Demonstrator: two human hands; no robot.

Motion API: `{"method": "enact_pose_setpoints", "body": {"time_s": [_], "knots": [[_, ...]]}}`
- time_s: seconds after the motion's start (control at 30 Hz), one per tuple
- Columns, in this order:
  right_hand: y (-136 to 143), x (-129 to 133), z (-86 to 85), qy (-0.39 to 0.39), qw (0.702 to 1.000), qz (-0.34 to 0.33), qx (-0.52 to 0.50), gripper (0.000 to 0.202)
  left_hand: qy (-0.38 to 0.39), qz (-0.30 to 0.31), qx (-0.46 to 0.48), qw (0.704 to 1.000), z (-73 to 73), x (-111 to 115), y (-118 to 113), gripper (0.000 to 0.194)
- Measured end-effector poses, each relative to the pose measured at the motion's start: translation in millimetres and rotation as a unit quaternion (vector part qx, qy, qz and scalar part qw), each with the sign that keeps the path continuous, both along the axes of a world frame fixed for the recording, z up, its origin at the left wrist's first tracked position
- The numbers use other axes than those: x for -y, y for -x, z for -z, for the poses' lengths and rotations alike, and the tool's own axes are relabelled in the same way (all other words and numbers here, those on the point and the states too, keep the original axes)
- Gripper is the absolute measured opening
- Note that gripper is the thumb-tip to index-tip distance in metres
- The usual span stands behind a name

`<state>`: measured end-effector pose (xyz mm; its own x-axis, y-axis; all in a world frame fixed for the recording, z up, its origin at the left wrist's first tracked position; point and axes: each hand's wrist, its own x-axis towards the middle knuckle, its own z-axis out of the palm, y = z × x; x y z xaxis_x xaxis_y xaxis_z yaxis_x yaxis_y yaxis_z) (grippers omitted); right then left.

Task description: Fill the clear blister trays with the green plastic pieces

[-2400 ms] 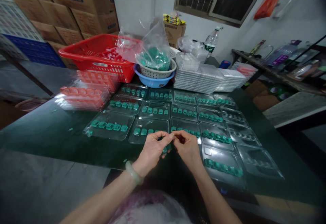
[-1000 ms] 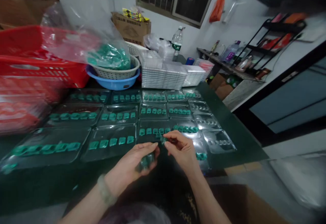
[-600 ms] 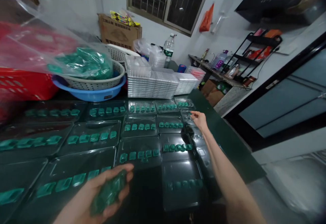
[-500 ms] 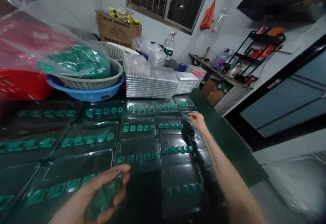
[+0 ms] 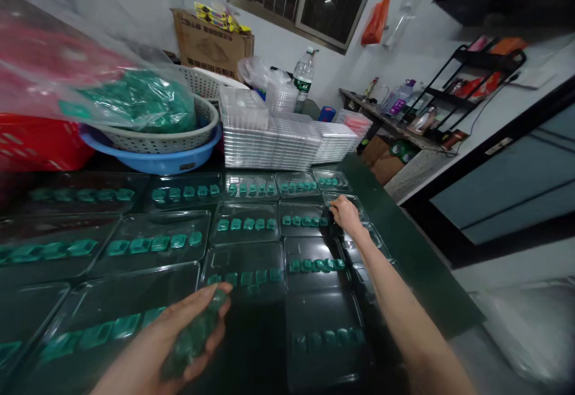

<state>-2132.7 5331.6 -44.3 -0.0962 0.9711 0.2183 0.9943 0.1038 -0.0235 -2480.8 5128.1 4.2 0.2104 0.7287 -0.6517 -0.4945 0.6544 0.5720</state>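
Note:
My left hand [image 5: 197,335] is curled around several green translucent pieces [image 5: 193,341], palm up, low in the view. Over a clear tray [image 5: 357,203] in the right column, my right hand [image 5: 344,212] has its fingers pinched together; whatever they hold is hidden. Left of it, another clear tray [image 5: 300,209] carries a row of green pieces [image 5: 304,221]. More clear trays with rows of green pieces [image 5: 249,223] spread across the dark table, including one [image 5: 242,257] just beyond my left hand.
Stacked clear trays [image 5: 272,146] stand at the back. Left of them, a grey colander [image 5: 157,140] in a blue basin [image 5: 179,164] holds a bag of green pieces [image 5: 148,101]. A red basket [image 5: 45,143], a cardboard box [image 5: 211,44] and a bottle [image 5: 303,77] are also there.
The view has shifted slightly. My right hand has moved a little lower and left over the same tray, its fingers now pointing down. My left hand still holds the green pieces.

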Motion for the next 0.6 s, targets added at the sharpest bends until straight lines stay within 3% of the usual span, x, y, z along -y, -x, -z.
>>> {"method": "enact_pose_setpoints", "body": {"time_s": [0.17,0.27,0.37,0.43,0.5,0.6], "knots": [[7,10,-13.5,0.035,0.999,-0.004,0.042,0.021,-0.007,-0.014,0.005,1.000,-9.8,-1,-4,0.029],[17,22,-28.8,0.022,0.999,0.004,0.046,0.036,-0.039,-0.007,0.070,0.997,-6.5,1,-4,0.021],[50,61,-45.7,-0.041,0.995,-0.055,-0.078,0.044,-0.039,-0.020,0.094,0.995,-2.5,4,-6,0.018],[85,103,-54.0,-0.023,0.956,-0.151,-0.250,0.033,-0.037,-0.023,0.094,0.995,-3.1,7,-11,0.018],[122,147,-58.2,0.053,0.900,-0.239,-0.360,0.028,-0.041,-0.027,0.082,0.995,-6.4,10,-18,0.019],[160,191,-59.0,0.057,0.853,-0.271,-0.442,0.023,-0.060,-0.030,0.048,0.997,-12.9,14,-29,0.019]]}}
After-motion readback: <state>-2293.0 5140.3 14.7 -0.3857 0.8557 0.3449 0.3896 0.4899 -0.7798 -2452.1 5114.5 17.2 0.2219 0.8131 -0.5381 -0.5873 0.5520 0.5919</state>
